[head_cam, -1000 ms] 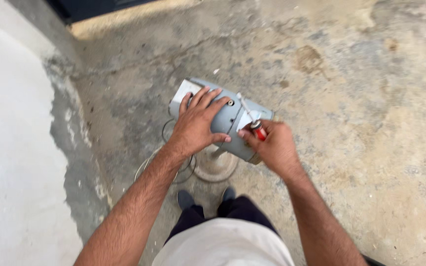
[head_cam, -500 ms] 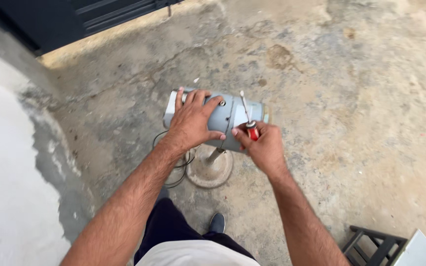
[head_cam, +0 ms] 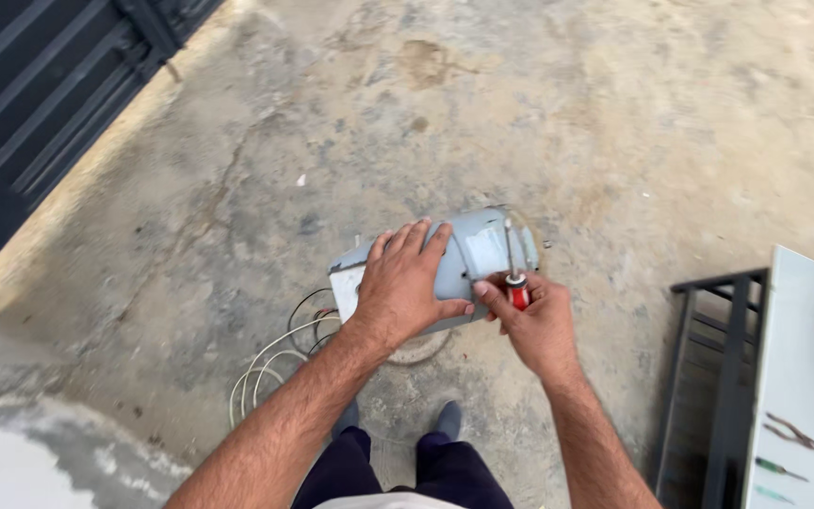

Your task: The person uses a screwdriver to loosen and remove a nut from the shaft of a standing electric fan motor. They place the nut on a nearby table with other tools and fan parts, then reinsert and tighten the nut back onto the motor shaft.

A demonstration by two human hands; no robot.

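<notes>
A stained, patchy concrete floor (head_cam: 614, 123) fills most of the view, with a dark metal gate (head_cam: 40, 85) running along the upper left and a paler slab edge at the lower left. The person stands over the work, dark trousers and two shoes (head_cam: 449, 419) visible below.

In the middle sits a grey metal motor housing (head_cam: 478, 250) — a rounded casing lying on its side, raised above a round base (head_cam: 421, 351) that peeks out beneath it. The left hand (head_cam: 407, 283) lies spread flat over the top of the casing, fingers splayed and thumb hooked round its near side, pressing it steady. The right hand (head_cam: 539, 325) is closed around the red handle of a screwdriver (head_cam: 514, 273); the thin shaft points up and away, its tip against the right end of the housing.

White and dark wires (head_cam: 280, 363) loop on the floor just left of the base. At the right edge stands a white table (head_cam: 798, 377) on a black frame (head_cam: 708, 377) — pliers (head_cam: 789, 432) and a small green-handled tool (head_cam: 776, 467) lie on it.
</notes>
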